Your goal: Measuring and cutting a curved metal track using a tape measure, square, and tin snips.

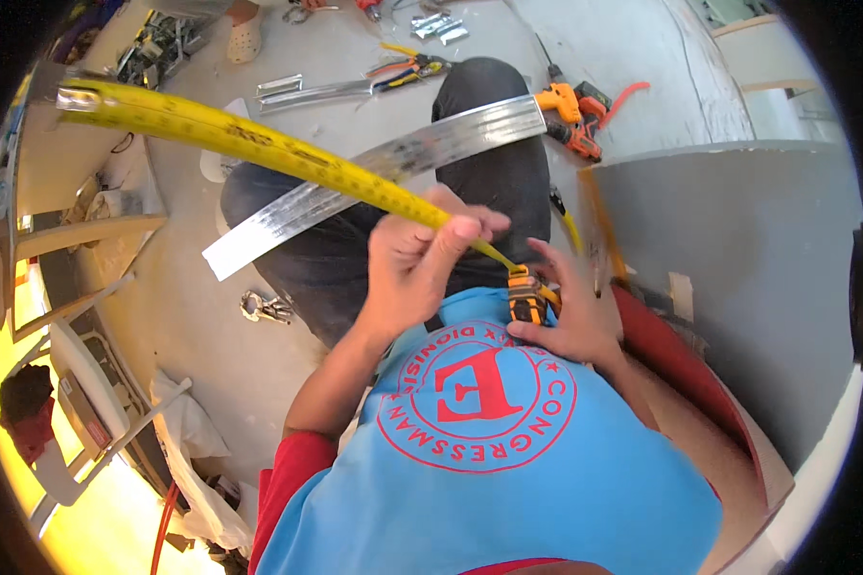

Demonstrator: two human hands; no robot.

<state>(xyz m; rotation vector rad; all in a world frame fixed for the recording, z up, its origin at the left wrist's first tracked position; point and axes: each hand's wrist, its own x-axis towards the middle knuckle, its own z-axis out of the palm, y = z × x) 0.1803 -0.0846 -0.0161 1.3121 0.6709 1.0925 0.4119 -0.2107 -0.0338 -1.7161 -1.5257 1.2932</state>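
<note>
While the left hand [417, 264] pinches the yellow tape blade [249, 139], the right hand [571, 316] grips its case [527, 299] — metal strip [374, 172] beneath.

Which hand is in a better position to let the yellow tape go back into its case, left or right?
Probably the right hand: it grips the tape case. The left hand only pinches the yellow tape blade, above the metal strip.

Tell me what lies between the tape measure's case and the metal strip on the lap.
In the head view, the left hand pinching the yellow blade lies between the tape case and metal strip.
</note>
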